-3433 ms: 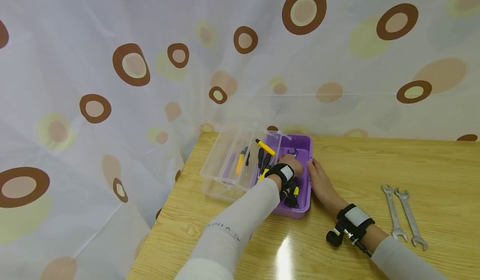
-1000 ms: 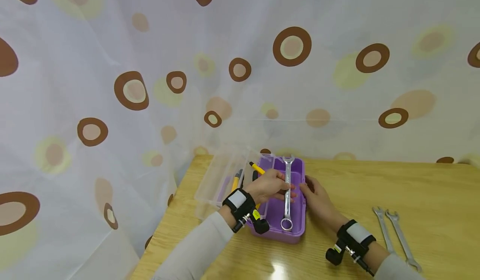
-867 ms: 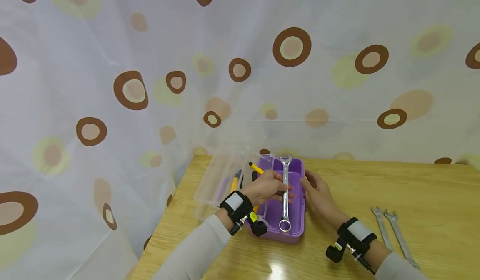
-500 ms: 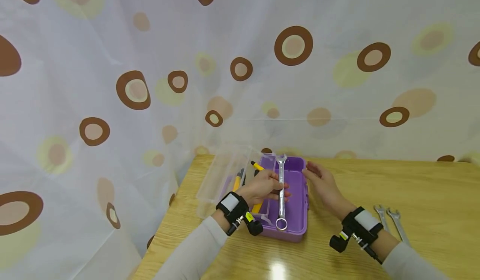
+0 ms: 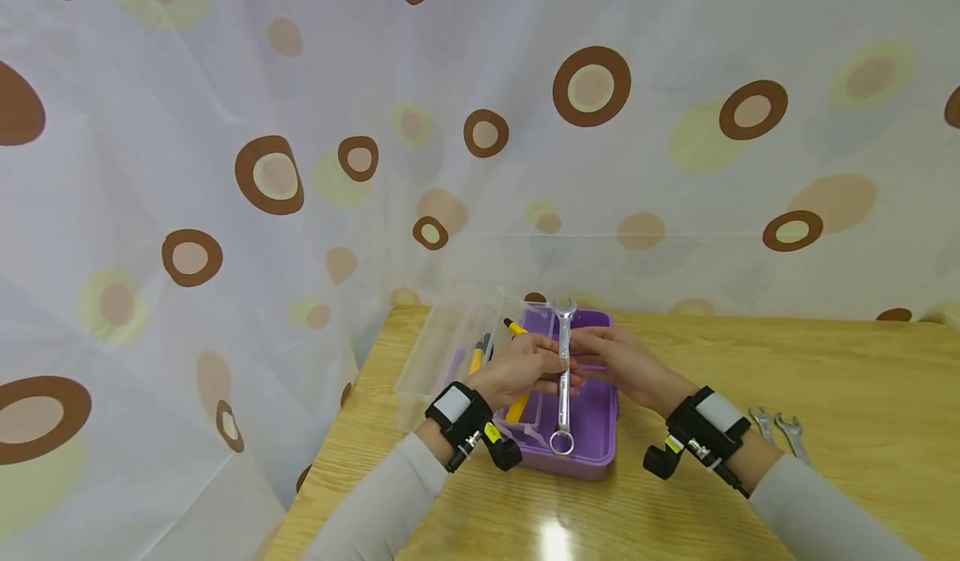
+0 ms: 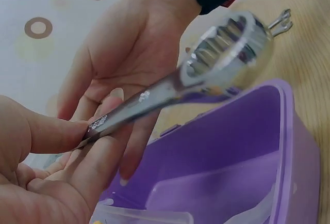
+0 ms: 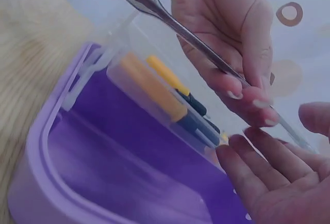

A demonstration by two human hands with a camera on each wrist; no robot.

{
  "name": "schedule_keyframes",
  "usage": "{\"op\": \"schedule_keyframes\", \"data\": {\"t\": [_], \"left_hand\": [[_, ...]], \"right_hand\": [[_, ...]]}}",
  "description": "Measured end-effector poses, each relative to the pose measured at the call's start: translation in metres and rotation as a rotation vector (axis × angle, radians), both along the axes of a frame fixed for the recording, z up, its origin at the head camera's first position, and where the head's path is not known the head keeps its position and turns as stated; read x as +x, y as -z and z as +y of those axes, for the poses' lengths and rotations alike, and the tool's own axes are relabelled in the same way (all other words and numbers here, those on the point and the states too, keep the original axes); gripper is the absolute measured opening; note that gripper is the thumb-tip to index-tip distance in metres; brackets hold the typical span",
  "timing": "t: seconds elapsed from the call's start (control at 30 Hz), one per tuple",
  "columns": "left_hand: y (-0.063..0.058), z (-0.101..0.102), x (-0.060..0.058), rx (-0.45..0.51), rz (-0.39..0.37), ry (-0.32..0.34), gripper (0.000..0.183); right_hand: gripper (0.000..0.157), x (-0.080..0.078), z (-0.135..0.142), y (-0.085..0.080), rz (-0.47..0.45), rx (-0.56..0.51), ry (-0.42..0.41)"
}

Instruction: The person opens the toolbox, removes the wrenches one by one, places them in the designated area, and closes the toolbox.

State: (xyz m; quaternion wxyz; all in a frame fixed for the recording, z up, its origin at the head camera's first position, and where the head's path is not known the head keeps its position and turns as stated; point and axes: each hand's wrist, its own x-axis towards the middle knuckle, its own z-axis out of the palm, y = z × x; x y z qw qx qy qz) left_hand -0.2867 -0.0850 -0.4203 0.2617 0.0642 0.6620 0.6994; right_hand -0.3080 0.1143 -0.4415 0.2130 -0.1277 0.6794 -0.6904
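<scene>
My left hand (image 5: 521,373) pinches a shiny combination wrench (image 5: 564,407) at mid-shaft, between thumb and fingers. The wrench hangs above the purple toolbox (image 5: 573,467), its open end pointing away and its ring end toward me. From the right comes my right hand (image 5: 633,369), its fingertips right beside the upper shaft. In the right wrist view, the thumb of that right hand (image 7: 283,188) stands apart from its loosely extended fingers. The wrench's ring end (image 6: 227,53) looms large in the left wrist view.
Clear plastic trays (image 5: 442,344) fold out on the toolbox's left side. They hold yellow-and-black handled tools, among them a yellow handle (image 7: 165,72). Two open-end wrenches (image 5: 791,436) lie on the wooden table at right, partly behind the right forearm. A patterned curtain (image 5: 675,236) hangs behind.
My left hand, first reaching inside the toolbox, has come up holding the combination wrench and shifted slightly left. My right hand has left the toolbox's right wall and moved to the wrench.
</scene>
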Motion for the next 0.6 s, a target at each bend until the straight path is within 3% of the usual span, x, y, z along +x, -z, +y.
{"op": "schedule_keyframes", "data": {"t": [0.17,0.33,0.6], "left_hand": [[0.0013,0.0000,0.0007,0.042,-0.002,-0.023,0.023],[0.0063,-0.0007,0.0002,-0.001,-0.018,-0.070,0.024],[0.0068,-0.0028,0.0056,-0.126,-0.028,0.006,0.037]], "right_hand": [[0.031,-0.0007,-0.0052,-0.0025,0.016,0.001,-0.011],[0.032,-0.0015,-0.0067,-0.0030,0.039,-0.036,0.013],[0.036,-0.0024,-0.0090,-0.0077,0.012,-0.069,0.022]]}}
